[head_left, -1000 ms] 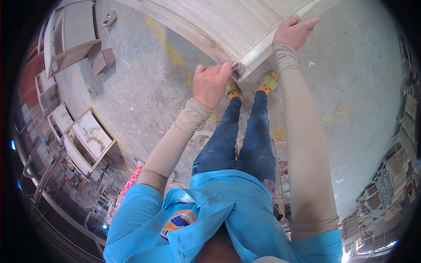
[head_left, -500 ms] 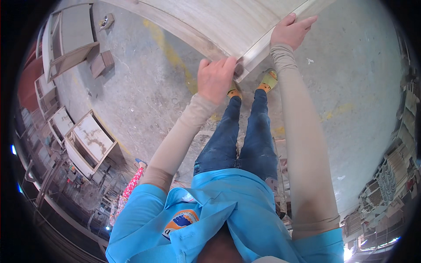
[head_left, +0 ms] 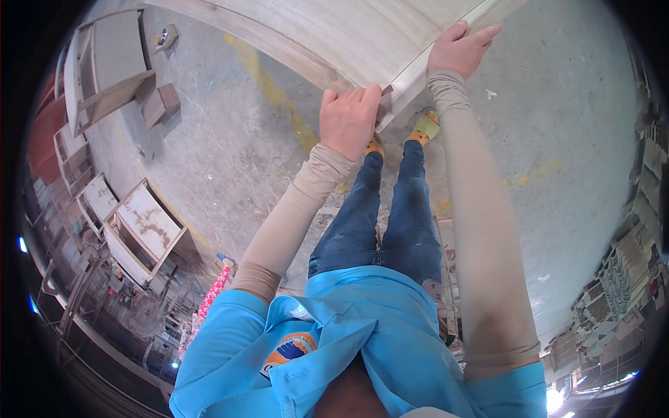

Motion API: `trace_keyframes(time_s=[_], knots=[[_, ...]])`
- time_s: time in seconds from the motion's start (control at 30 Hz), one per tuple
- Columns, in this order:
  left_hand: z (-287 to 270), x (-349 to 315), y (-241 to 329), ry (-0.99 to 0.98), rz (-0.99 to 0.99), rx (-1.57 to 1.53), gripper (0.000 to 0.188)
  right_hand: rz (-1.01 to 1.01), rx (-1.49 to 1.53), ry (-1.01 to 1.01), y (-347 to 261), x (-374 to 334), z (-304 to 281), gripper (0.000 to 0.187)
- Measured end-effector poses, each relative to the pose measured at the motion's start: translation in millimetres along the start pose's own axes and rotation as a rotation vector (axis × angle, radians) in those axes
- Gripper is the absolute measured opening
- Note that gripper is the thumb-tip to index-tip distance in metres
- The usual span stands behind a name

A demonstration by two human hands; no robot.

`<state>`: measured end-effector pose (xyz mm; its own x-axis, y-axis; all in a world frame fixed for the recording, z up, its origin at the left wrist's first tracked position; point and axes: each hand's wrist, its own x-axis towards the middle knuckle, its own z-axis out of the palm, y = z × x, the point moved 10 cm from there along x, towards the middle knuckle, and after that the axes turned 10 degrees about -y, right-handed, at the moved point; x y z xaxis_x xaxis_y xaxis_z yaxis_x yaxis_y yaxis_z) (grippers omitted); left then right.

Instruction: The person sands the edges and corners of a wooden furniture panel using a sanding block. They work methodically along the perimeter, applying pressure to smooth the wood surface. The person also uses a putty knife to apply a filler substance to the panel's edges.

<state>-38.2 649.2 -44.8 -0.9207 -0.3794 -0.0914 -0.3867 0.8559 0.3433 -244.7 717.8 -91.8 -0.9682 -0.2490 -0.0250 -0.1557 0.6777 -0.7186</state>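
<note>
A pale wooden furniture piece [head_left: 369,42] with a broad flat top fills the upper middle, its near corner pointing at me. At that corner my left hand [head_left: 348,122] is closed, fingers bent over the edge. A small brown flap, apparently a piece of sandpaper [head_left: 387,90], sticks out past its fingertips against the wood; the rest is hidden under the hand. My right hand [head_left: 460,52] rests farther along the right-hand edge, thumb on the top side and fingers stretched outward over the rim, with no tool in it.
My feet in yellow-green shoes [head_left: 426,124] stand just below the corner. Several unfinished cabinets [head_left: 146,219] and a small brown box [head_left: 162,104] stand on the concrete floor at left. A person in red patterned trousers [head_left: 214,289] is at lower left. Stacked wooden parts [head_left: 613,279] line the right side.
My left hand has shifted slightly to the right at the corner, and the brown piece now shows higher, above the edge. My right hand stays nearly in place.
</note>
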Motion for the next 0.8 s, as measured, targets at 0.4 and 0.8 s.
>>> trace_keyframes(time_s=[0.4, 0.8], knots=[[-0.5, -2.3, 0.6, 0.017, 0.007, -0.002, 0.009, 0.040, 0.023, -0.017, 1.4, -1.6, -1.8, 0.069], [-2.1, -4.5, -2.5, 0.022, -0.002, -0.030, 0.013, 0.034, 0.020, -0.007, 1.7, -1.2, 0.6, 0.069]])
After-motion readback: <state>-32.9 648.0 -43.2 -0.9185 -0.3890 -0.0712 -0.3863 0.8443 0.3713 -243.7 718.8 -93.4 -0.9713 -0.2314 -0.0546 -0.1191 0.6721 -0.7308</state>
